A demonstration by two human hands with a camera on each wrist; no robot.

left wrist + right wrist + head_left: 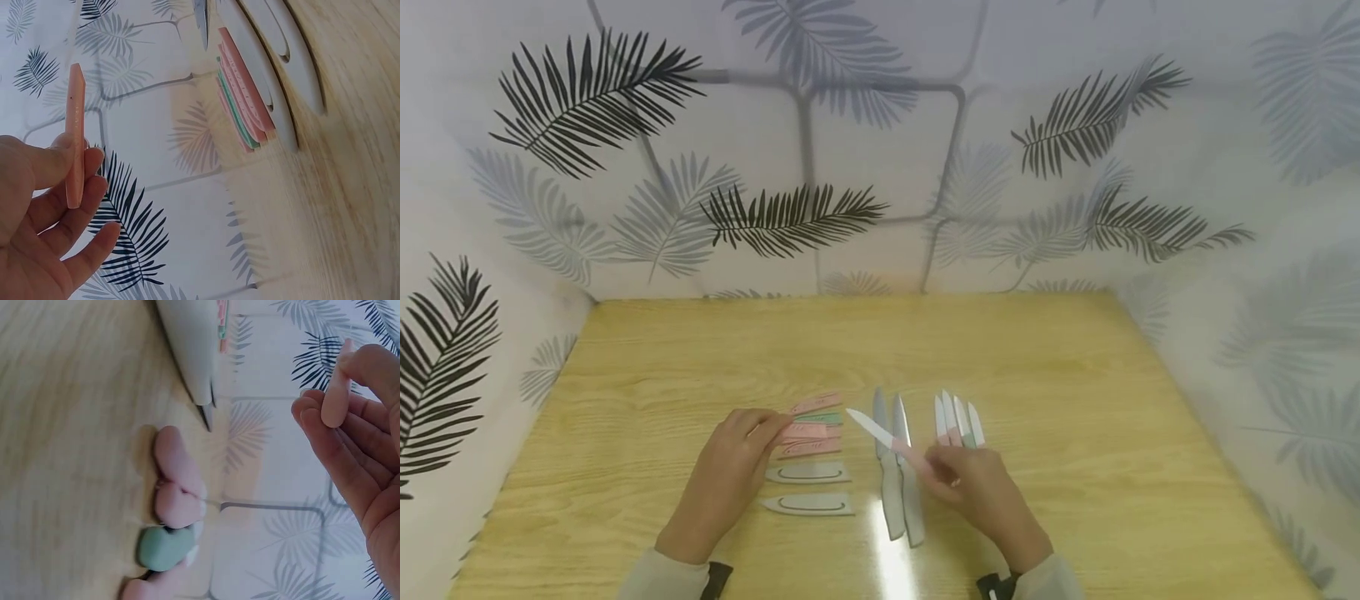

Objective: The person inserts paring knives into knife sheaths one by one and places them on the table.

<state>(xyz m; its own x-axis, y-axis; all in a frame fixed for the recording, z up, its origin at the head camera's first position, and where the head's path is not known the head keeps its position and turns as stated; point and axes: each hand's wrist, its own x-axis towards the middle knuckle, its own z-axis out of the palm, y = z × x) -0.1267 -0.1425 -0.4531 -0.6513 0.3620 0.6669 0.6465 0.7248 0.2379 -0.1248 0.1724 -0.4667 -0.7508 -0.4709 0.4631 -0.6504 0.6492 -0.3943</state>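
My left hand [726,475] pinches a pink knife sheath [75,137] between thumb and fingers, raised above the table in the left wrist view. Below it lie more sheaths in a column: pink ones [811,448], a green one [826,417] and two larger white ones [808,504]. In my right hand [985,487] is a small knife with a white blade [871,427] and a pink handle [336,403]. Its tip points left toward the sheaths. Beneath this knife, two larger knives with pale handles [892,500] lie side by side, blades away from me.
To the right, several small knives [957,417] lie in a row, partly hidden by my right hand; their pink and green handles [165,547] show in the right wrist view. The wooden table [700,350] ends at a leaf-patterned covering [865,142] behind and at both sides.
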